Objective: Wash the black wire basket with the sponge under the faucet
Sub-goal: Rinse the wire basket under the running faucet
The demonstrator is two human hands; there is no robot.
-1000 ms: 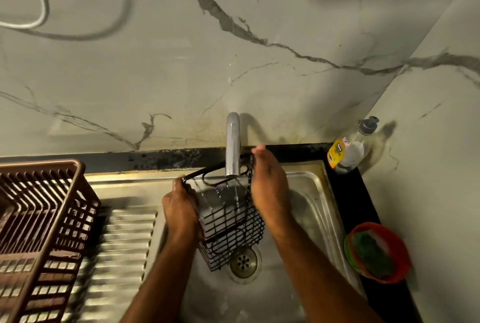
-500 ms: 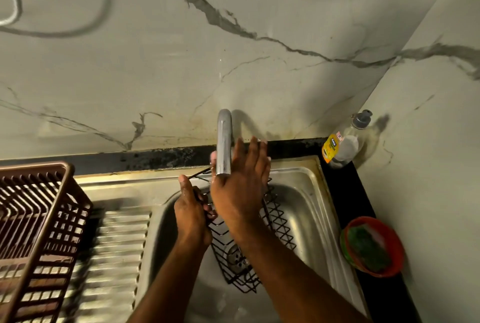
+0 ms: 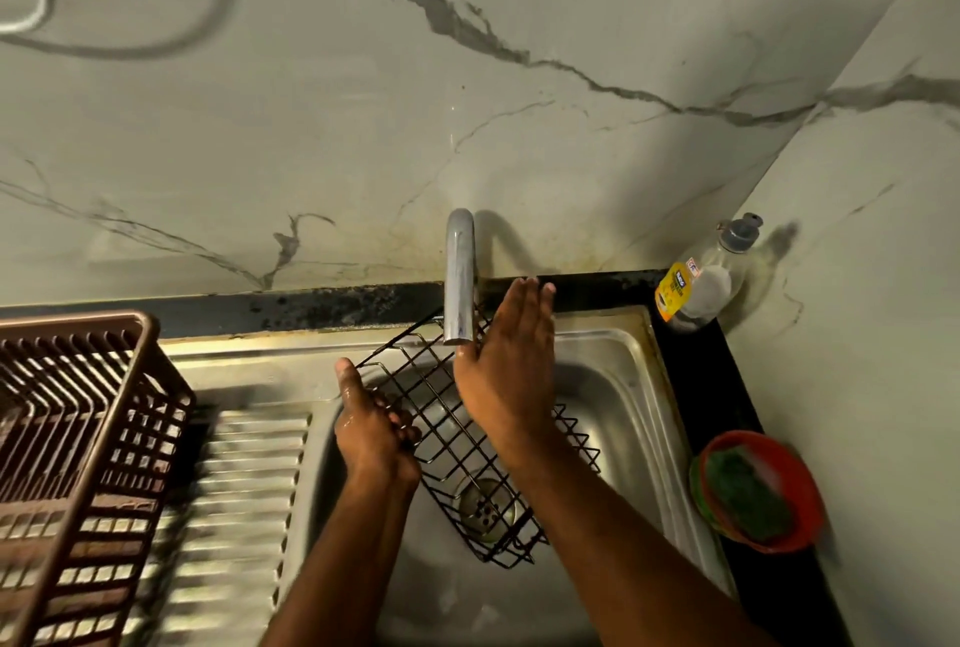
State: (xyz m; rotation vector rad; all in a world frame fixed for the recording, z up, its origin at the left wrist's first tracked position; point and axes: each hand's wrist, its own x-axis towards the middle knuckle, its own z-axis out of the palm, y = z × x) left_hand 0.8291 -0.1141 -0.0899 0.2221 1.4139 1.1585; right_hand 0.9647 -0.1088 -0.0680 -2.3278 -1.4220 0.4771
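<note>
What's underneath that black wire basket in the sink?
Through the black wire basket you can see the steel sink and its round drain. The right hand and forearm lie over the basket, hiding part of it and the sink below.

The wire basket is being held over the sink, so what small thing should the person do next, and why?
Probably reach the right hand over to the green sponge in the red bowl. That hand is flat and holds nothing, while the left hand already grips the basket under the faucet. The sponge is not yet in use.
</note>
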